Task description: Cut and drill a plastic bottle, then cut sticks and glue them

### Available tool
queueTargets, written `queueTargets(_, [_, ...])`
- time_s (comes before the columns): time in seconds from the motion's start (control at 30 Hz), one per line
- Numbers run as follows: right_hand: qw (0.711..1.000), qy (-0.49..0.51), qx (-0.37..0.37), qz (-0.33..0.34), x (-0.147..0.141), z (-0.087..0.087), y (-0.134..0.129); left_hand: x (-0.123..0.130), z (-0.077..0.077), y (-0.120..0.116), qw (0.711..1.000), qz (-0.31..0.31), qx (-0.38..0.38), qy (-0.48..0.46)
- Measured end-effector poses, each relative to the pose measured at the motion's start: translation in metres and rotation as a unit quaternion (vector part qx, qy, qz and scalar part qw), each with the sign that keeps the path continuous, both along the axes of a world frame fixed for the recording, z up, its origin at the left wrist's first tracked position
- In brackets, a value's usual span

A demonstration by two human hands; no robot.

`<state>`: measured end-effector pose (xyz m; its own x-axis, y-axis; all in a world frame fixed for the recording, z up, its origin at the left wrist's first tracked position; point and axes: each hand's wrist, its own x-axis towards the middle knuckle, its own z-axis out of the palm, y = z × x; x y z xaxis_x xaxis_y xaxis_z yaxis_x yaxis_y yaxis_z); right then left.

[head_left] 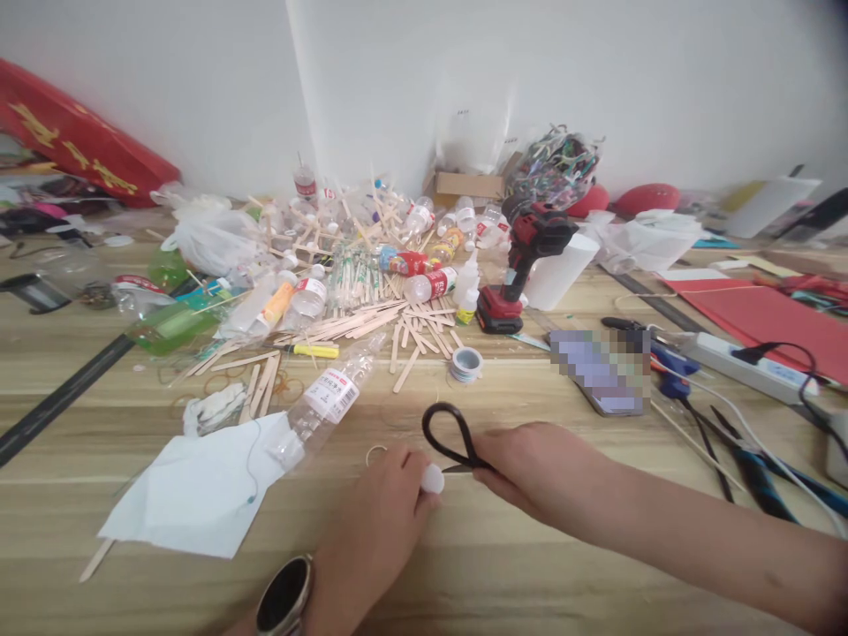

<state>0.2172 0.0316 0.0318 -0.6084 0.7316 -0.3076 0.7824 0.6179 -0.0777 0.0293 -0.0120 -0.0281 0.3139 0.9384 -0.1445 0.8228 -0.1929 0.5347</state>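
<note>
My left hand (388, 499), with a watch on its wrist, is closed around a small white cap (433, 479) near the table's front. My right hand (517, 459) grips black-handled scissors (449, 433); one handle loop sticks up above the fingers. The metal of the scissors points left and its end is at the cap. Whether it touches the cap is hard to tell. A thin pale ring (374, 452) shows just behind my left fingers.
A clear bottle (335, 389) lies by white paper (192, 495) at left. Behind are tape (466, 364), wooden sticks (371, 320), bottles and a red drill (523, 265). A phone (600, 371), pliers (755, 468) and a power strip (748, 364) lie right.
</note>
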Motion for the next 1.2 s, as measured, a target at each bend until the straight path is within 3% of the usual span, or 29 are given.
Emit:
queueTargets(0.2, [0.999,-0.035,0.015,0.011,-0.012,-0.003,-0.003,0.001,0.001,0.0,0.995,-0.053,0.063,0.063])
queueTargets(0.33, [0.999,-0.024,0.022,-0.011,0.0,-0.01,-0.002,-0.003,0.005,0.0,0.956,-0.125,0.179,0.195])
queueTargets(0.43, [1.0,-0.002,0.017,-0.018,0.011,-0.02,0.001,-0.005,0.005,0.001,0.931,-0.158,0.225,0.241])
queueTargets(0.8, [0.996,0.073,0.048,0.024,0.022,-0.038,0.002,0.001,0.01,0.001,0.91,-0.202,0.272,0.238])
queueTargets(1.2, [1.0,-0.027,0.005,-0.007,0.005,-0.029,0.003,-0.004,0.004,0.004,0.924,-0.19,0.245,0.223])
